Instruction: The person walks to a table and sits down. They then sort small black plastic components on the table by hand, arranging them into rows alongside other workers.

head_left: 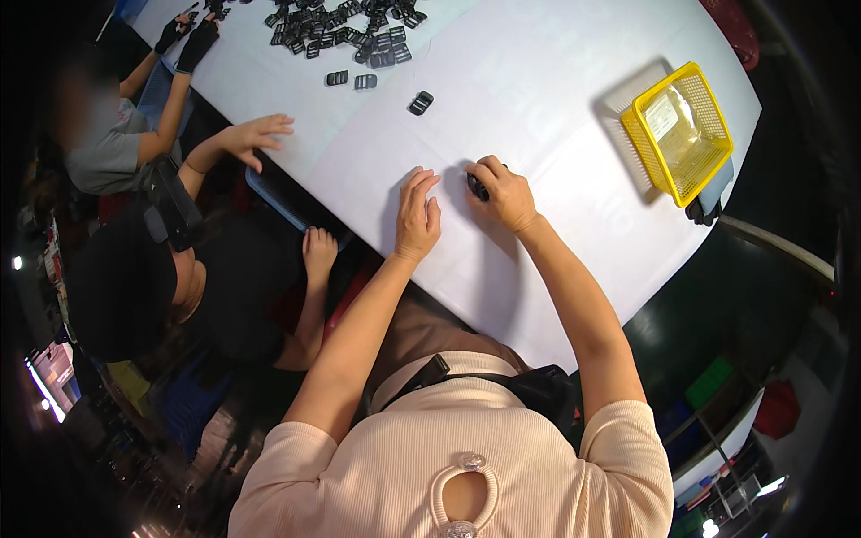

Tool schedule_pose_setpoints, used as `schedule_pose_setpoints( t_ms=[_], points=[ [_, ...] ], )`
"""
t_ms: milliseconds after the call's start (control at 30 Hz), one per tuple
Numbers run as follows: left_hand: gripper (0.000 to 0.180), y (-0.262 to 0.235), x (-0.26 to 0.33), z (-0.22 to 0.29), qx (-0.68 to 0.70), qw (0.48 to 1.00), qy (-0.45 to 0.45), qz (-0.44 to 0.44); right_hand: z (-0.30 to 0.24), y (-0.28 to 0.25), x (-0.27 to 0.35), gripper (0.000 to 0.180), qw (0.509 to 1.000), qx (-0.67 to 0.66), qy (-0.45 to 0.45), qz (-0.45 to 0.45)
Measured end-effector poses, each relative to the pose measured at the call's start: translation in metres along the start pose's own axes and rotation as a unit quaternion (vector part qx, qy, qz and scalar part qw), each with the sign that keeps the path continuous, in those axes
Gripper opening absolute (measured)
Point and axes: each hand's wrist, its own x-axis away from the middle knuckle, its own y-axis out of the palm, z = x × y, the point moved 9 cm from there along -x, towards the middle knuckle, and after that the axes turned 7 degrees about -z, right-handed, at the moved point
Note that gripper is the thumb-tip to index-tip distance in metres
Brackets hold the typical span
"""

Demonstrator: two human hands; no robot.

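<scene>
My right hand (508,199) is closed round a small black plastic buckle (477,186), its fingers partly hiding it, over the white tabletop (538,117). To its left my left hand (417,215) rests just above the near part of the table, fingers slightly curled and apart, with nothing in it. Farther off, a single black buckle (420,103) lies by itself on the table. Two more buckles (365,82) lie a little to the left, in front of a loose pile of black buckles (345,27) at the far edge.
A yellow plastic basket (635,134) with a clear bag and a white label inside stands at the right edge. Beside it lies dark cloth (704,211). At left, a co-worker's bare hand (256,139) reaches over the table edge; another person's gloved hands (195,45) work farther away.
</scene>
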Motion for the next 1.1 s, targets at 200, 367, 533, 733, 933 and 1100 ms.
schedule_pose_setpoints(
  t_ms=[200, 367, 533, 733, 933, 1100],
  points=[
    [0.04, -0.028, -0.032, -0.006, -0.074, 0.997, 0.035, -0.001, 0.067, 0.014, -0.001, 0.028, 0.634, -0.619, 0.445, 0.132],
    [0.035, -0.034, -0.046, -0.026, -0.161, 0.986, 0.021, -0.025, 0.093, 0.045, -0.075, 0.018, 0.419, -0.806, 0.393, 0.144],
    [0.035, -0.035, -0.047, -0.026, -0.141, 0.989, 0.004, -0.034, 0.114, 0.01, -0.27, 0.014, 0.423, -0.844, 0.302, 0.132],
    [0.031, -0.039, -0.043, -0.029, -0.118, 0.991, -0.025, -0.057, 0.035, -0.091, -0.579, 0.036, 0.584, -0.786, 0.135, 0.155],
    [0.025, -0.037, -0.048, -0.03, -0.099, 0.993, -0.029, -0.064, 0.057, -0.147, -0.59, 0.072, 0.811, -0.527, 0.165, 0.192],
    [0.022, -0.04, -0.043, -0.03, -0.114, 0.992, -0.022, -0.039, 0.051, -0.123, -0.359, 0.053, 0.979, -0.181, 0.034, 0.085]
  ],
)
